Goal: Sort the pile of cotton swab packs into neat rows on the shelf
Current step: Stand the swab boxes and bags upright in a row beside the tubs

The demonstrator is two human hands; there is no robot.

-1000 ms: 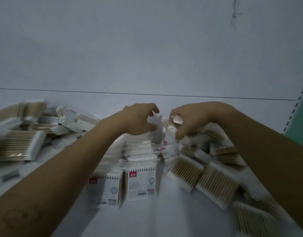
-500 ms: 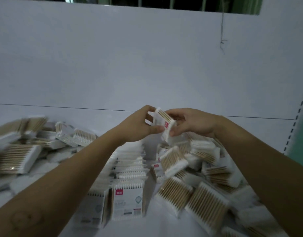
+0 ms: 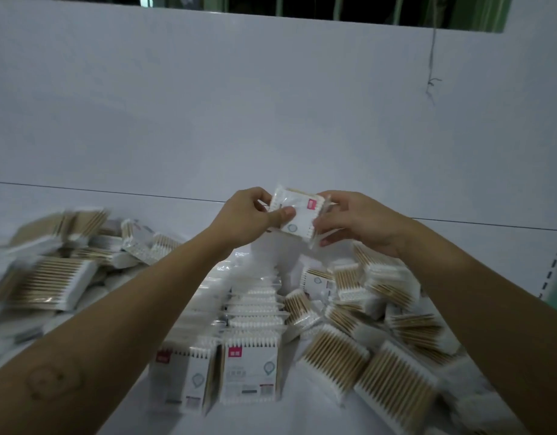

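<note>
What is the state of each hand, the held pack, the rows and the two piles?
Left hand, pinching the pack's left edge.
Right hand, gripping the pack's right edge.
Pack, lifted above the rows, tilted, label side facing the camera.
Rows, two, packs upright, labels facing front.
Left pile, loose, packs lying flat, unsorted.
Right pile, loose, packs lying at mixed angles.

Two upright rows of packs (image 3: 239, 340) stand between loose piles left (image 3: 51, 277) and right (image 3: 380, 324) on the shelf (image 3: 286, 416)
</note>
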